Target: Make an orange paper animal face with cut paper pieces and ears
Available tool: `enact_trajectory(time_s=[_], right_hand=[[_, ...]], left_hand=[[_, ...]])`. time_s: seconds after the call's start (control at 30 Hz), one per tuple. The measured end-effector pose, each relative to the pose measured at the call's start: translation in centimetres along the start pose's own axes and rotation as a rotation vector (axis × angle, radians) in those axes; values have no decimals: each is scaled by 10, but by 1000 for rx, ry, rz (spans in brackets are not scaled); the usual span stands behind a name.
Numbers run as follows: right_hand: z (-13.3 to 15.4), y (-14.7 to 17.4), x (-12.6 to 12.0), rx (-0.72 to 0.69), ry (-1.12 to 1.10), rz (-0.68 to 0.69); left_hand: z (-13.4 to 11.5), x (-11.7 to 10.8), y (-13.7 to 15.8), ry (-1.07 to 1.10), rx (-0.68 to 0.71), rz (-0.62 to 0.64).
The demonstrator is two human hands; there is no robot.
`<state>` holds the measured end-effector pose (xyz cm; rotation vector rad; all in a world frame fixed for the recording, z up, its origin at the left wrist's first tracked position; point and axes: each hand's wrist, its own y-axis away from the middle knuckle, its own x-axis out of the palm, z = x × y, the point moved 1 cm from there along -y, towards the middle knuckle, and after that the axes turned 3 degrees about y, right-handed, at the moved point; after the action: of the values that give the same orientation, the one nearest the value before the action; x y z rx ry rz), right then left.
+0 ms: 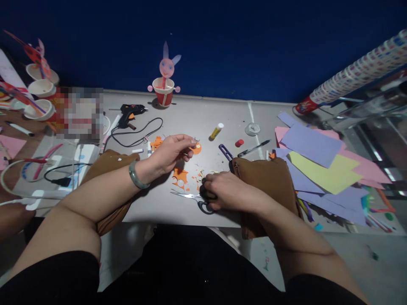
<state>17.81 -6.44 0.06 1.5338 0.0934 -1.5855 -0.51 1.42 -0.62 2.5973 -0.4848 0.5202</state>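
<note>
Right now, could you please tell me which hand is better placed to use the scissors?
Probably the right hand: it touches the scissors at the handle end, whereas the left hand is beside the orange disc.

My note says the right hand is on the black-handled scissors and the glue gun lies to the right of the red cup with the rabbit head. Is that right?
Not quite: the head view shows the glue gun to the left of the red cup with the rabbit head. The right hand is on the black-handled scissors, as noted.
</note>
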Motion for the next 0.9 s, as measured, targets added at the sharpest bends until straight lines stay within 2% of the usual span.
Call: enact_trajectory(time_s=[0.33, 0.53, 0.67, 0.77, 0.83, 0.9], right_hand=[[4, -6, 3, -21, -23, 32], [-3, -4, 3, -86, -149, -59], [-27, 1, -6, -75, -485, -32], [-47, 1, -7, -140, -888, 31], [-55, -2, -4, -228, -1128, -28], [-57, -7, 0, -294, -1325, -145]], left_hand=[[-11, -7, 1, 67, 117, -39], [-19, -6, 3, 95, 157, -55], [-22, -6, 2, 124, 156, -89], [-25, -8, 1, 146, 180, -105], [-26, -9, 1, 153, 193, -113], [-26, -10, 0, 161, 195, -120]])
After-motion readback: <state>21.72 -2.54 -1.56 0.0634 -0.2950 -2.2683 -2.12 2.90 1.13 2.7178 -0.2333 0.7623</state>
